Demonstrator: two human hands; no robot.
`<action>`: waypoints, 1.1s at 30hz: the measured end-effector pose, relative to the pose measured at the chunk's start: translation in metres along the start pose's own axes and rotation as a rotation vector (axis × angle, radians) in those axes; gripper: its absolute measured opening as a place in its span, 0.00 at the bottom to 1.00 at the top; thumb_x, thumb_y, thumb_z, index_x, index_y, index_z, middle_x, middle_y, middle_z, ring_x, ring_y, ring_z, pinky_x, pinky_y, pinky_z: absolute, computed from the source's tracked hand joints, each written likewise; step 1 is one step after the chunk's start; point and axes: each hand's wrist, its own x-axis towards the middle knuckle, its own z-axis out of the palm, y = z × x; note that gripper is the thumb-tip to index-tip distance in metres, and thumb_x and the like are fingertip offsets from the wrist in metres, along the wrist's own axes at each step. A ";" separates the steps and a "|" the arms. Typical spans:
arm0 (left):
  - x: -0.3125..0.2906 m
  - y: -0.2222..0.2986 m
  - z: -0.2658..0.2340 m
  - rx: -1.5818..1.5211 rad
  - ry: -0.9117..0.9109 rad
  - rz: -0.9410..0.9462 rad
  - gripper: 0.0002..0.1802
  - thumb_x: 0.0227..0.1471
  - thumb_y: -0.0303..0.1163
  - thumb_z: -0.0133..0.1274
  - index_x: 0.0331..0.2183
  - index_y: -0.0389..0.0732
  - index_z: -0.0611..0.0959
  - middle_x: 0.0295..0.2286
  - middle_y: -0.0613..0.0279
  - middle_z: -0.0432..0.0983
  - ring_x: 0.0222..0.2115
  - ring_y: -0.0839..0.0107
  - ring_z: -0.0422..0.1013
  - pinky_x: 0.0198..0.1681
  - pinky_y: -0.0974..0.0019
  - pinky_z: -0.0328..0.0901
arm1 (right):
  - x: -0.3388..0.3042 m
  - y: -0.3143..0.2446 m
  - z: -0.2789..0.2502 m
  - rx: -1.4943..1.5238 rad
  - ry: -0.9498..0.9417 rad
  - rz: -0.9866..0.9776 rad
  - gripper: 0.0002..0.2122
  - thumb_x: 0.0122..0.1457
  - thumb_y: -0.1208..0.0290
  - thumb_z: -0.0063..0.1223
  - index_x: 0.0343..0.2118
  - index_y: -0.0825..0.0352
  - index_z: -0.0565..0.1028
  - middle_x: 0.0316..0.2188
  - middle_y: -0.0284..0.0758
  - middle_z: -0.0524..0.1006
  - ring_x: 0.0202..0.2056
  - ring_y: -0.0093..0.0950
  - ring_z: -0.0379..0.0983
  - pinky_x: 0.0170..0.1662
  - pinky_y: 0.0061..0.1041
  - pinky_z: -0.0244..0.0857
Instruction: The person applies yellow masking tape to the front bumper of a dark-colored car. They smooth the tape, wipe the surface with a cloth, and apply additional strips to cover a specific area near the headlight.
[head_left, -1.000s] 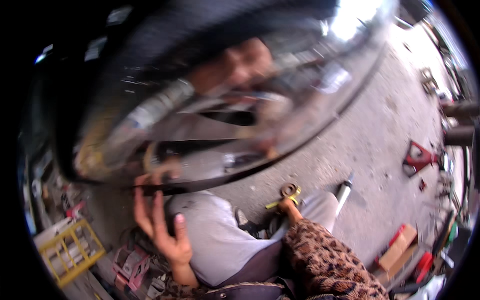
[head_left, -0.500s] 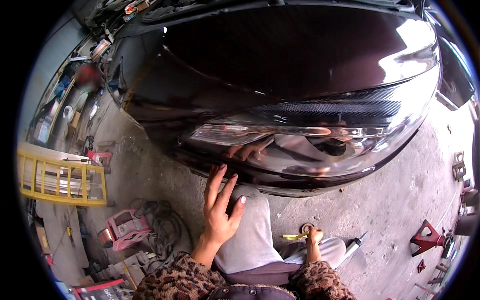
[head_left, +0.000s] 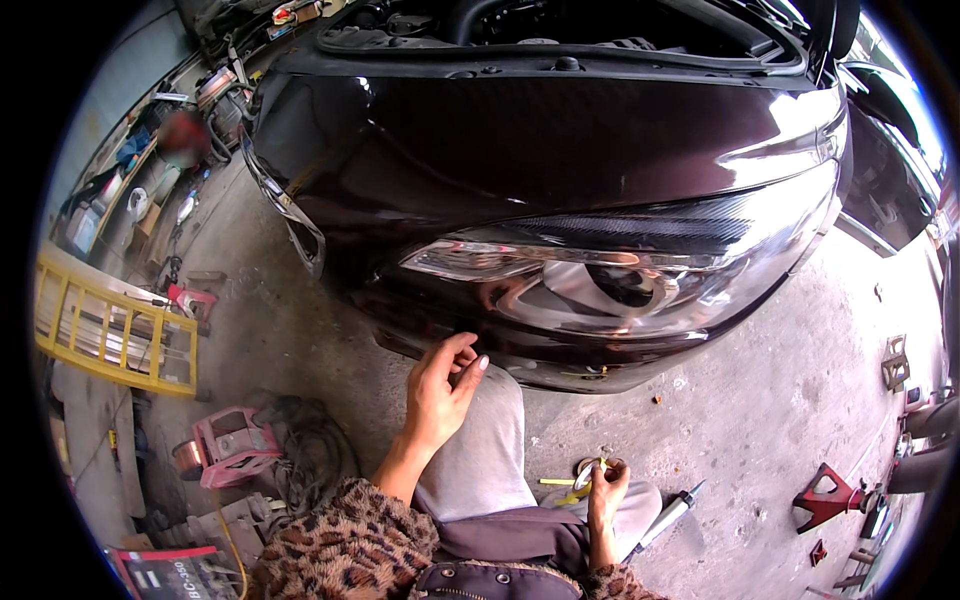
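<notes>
A dark maroon car front (head_left: 450, 150) with a headlight (head_left: 600, 285) fills the space ahead of me. Just below the bumper (head_left: 500, 350), my left hand (head_left: 438, 395) has its fingers loosely bent and thumb apart, holding nothing I can see. Whether its fingertips touch the bumper, I cannot tell. Lower down, over my right leg, my right hand (head_left: 607, 490) pinches yellow tape (head_left: 574, 495). A tape roll (head_left: 585, 466) shows right beside those fingers, partly hidden. A cartridge-like tube with a pointed tip (head_left: 668, 515) lies at my right leg.
A yellow ladder-like frame (head_left: 115, 330) and a pink-red machine (head_left: 235, 448) with dark coiled cable (head_left: 315, 450) lie left. A red stand (head_left: 828, 498) is at right on the concrete floor (head_left: 740, 430). The car's engine bay (head_left: 560, 25) is open at the top.
My view has shifted, showing more of the engine bay. My left hand's fingers have bent from stretched out. The right hand has turned, with the yellow tape at its fingers.
</notes>
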 end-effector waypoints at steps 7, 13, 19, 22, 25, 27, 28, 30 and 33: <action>-0.014 0.027 0.008 -0.166 -0.248 -0.011 0.09 0.51 0.24 0.62 0.37 0.34 0.82 0.36 0.58 0.80 0.39 0.66 0.76 0.44 0.66 0.69 | -0.027 -0.095 -0.017 0.417 -0.179 -0.046 0.14 0.59 0.82 0.54 0.48 0.72 0.69 0.32 0.31 0.76 0.32 0.18 0.72 0.38 0.18 0.68; -0.053 0.033 0.040 -0.673 -0.545 -0.170 0.34 0.55 0.26 0.60 0.60 0.38 0.66 0.52 0.56 0.70 0.52 0.68 0.70 0.52 0.65 0.68 | -0.061 -0.201 -0.019 0.814 -0.281 -0.050 0.15 0.58 0.80 0.54 0.49 0.71 0.68 0.30 0.35 0.75 0.31 0.24 0.72 0.36 0.23 0.68; -0.061 0.050 0.041 -0.906 -0.858 -0.448 0.39 0.56 0.36 0.61 0.62 0.35 0.61 0.50 0.56 0.71 0.50 0.72 0.68 0.54 0.66 0.65 | -0.070 -0.228 -0.026 1.038 -0.312 -0.062 0.15 0.58 0.76 0.56 0.48 0.68 0.69 0.30 0.37 0.74 0.31 0.28 0.70 0.37 0.26 0.66; -0.075 0.052 0.048 -0.999 -0.995 -0.528 0.37 0.56 0.35 0.61 0.60 0.34 0.63 0.47 0.60 0.73 0.48 0.75 0.69 0.52 0.68 0.66 | -0.071 -0.232 -0.026 1.124 -0.272 -0.028 0.15 0.58 0.76 0.55 0.48 0.68 0.69 0.31 0.38 0.74 0.31 0.29 0.70 0.38 0.27 0.66; -0.086 0.059 0.053 -1.024 -0.957 -0.631 0.34 0.57 0.32 0.60 0.59 0.34 0.65 0.44 0.64 0.73 0.42 0.78 0.70 0.46 0.72 0.68 | -0.071 -0.232 -0.024 1.144 -0.240 -0.025 0.15 0.59 0.76 0.54 0.50 0.66 0.70 0.34 0.39 0.73 0.32 0.29 0.69 0.39 0.27 0.67; -0.093 0.055 0.055 -0.964 -0.938 -0.685 0.32 0.58 0.32 0.60 0.58 0.34 0.66 0.40 0.67 0.73 0.37 0.80 0.70 0.42 0.74 0.68 | -0.070 -0.231 -0.022 1.149 -0.256 -0.025 0.16 0.59 0.75 0.55 0.51 0.65 0.69 0.34 0.39 0.74 0.33 0.29 0.71 0.40 0.29 0.69; -0.090 0.060 0.052 -0.977 -0.916 -0.693 0.28 0.59 0.33 0.58 0.56 0.34 0.69 0.36 0.69 0.73 0.33 0.81 0.69 0.37 0.74 0.67 | -0.069 -0.230 -0.022 1.147 -0.264 -0.027 0.17 0.59 0.75 0.56 0.51 0.65 0.69 0.34 0.39 0.74 0.34 0.29 0.71 0.41 0.29 0.69; -0.092 0.058 0.053 -0.962 -0.915 -0.704 0.24 0.60 0.34 0.56 0.54 0.34 0.72 0.33 0.70 0.74 0.29 0.82 0.68 0.34 0.75 0.66 | -0.068 -0.225 -0.024 1.134 -0.275 -0.013 0.18 0.60 0.75 0.55 0.52 0.66 0.67 0.35 0.39 0.75 0.35 0.31 0.74 0.43 0.29 0.71; -0.098 0.052 0.053 -0.756 -0.899 -0.656 0.14 0.60 0.34 0.56 0.43 0.33 0.79 0.26 0.69 0.75 0.25 0.82 0.68 0.28 0.73 0.65 | -0.067 -0.216 -0.027 1.091 -0.285 0.017 0.18 0.60 0.75 0.55 0.53 0.68 0.66 0.36 0.42 0.76 0.35 0.31 0.75 0.43 0.29 0.72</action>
